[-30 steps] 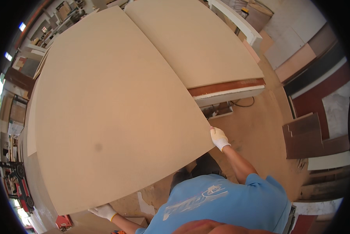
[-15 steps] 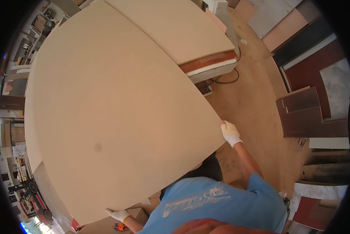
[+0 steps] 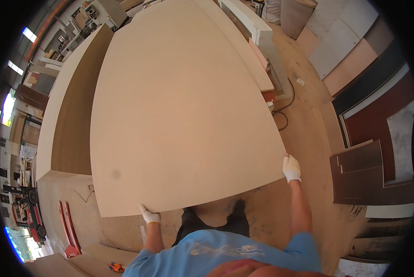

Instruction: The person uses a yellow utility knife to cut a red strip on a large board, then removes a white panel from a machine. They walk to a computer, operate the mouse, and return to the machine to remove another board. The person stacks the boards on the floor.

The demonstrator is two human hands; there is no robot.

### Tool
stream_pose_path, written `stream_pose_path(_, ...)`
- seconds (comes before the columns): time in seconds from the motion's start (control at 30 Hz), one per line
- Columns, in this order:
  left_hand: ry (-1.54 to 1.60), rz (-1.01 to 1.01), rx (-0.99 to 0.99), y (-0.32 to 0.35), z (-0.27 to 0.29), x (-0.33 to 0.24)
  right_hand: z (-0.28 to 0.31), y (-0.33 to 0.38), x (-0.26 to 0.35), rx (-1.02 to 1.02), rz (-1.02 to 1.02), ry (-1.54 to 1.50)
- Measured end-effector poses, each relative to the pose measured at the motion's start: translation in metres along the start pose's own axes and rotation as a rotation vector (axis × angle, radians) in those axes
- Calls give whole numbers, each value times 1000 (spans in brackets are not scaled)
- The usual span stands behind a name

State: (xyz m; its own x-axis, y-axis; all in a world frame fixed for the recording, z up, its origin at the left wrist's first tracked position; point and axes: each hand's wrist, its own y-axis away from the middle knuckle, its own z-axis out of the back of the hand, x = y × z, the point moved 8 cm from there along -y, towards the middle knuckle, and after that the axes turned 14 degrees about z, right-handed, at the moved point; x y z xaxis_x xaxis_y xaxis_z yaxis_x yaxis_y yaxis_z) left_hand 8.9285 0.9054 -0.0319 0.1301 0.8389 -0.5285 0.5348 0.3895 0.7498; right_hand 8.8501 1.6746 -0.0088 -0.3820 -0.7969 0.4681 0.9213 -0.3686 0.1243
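Note:
A large flat beige board [image 3: 184, 115] fills the middle, stretching away from me. Its near edge is curved by the lens. My left hand [image 3: 150, 215], in a white knit glove, grips the near edge toward the left, thumb on top and fingers hidden beneath. At the near right corner my right hand [image 3: 292, 168], gloved alike, is closed round the side edge. Under the board's far right side lies another beige board [image 3: 248, 60], only a strip of it showing.
Left of the board stands a tall stack of boards [image 3: 70, 124]. A white machine frame [image 3: 262, 32] and a cable [image 3: 287, 108] are at the right, with panels [image 3: 354, 161] beyond. A red pallet jack [image 3: 68, 231] and a forklift [image 3: 33, 212] are at left.
The board has shifted right and turned, uncovering the stack's side at left and covering more of the board beneath. Both hands have moved right with it, still gripping.

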Motion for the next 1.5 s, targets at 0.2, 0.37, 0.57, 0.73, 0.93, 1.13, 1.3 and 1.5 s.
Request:
stream_pose_path(0.2, -188, 51, 186, -48, -50, 26, 36, -55, 1, -116, 42, -5)
stream_pose_path(0.37, -264, 384, 599, -62, -65, 35, 46, -70, -36, -382, 14, -53)
stream_pose_path(0.57, -212, 229, 98, -136, 44, -157, -76, 69, -36, -491, -671, -966)
stream_pose_path(0.73, -429, 206, 88, -202, 40, -269, -244, 132, 213, -18, -590, -1421)
stream_pose_path(0.93, -718, 311, -16, -218, 35, -288, -218, 106, 254, -205, -814, -984)
stream_pose_path(1.13, -911, 325, -28, -235, -12, -307, -201, 72, 262, -103, -780, -739)
stream_pose_path(1.3, -820, 365, -62, -277, -74, -310, -190, -6, 288, 27, -685, -661)
stream_pose_path(1.5, -928, 349, -74, -327, -153, -324, -206, -99, 312, -24, -704, -716)
